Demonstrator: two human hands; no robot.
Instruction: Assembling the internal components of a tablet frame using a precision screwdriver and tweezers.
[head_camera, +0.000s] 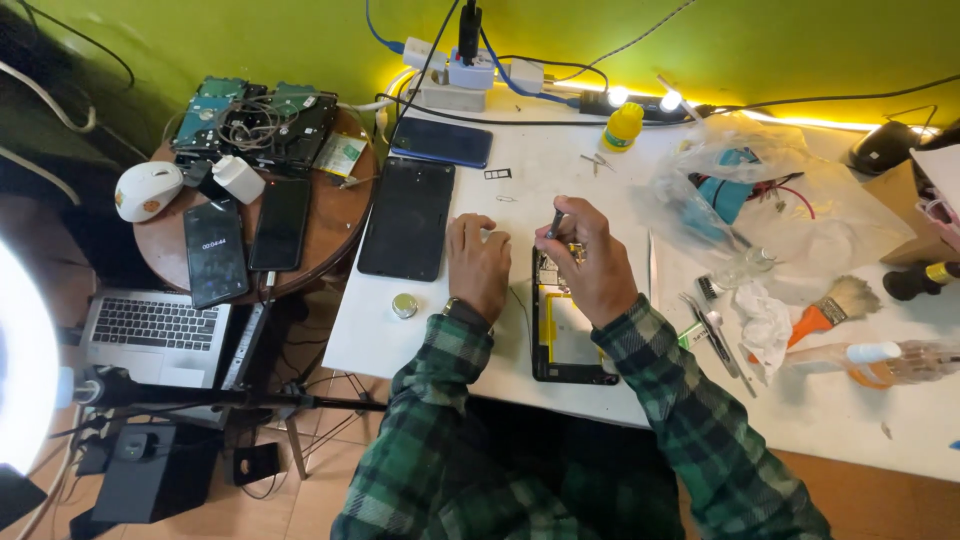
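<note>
Two hands (478, 262) (592, 262) bent over opened tablet (565, 335).

Left hand (478, 262) flat, palm down; right hand (590, 262) curled in pinch grip.

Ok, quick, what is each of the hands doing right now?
Left hand: empty, resting palm down on the white table beside the opened phone.
Right hand: closed on a thin dark tool, tip over the opened phone.
</note>
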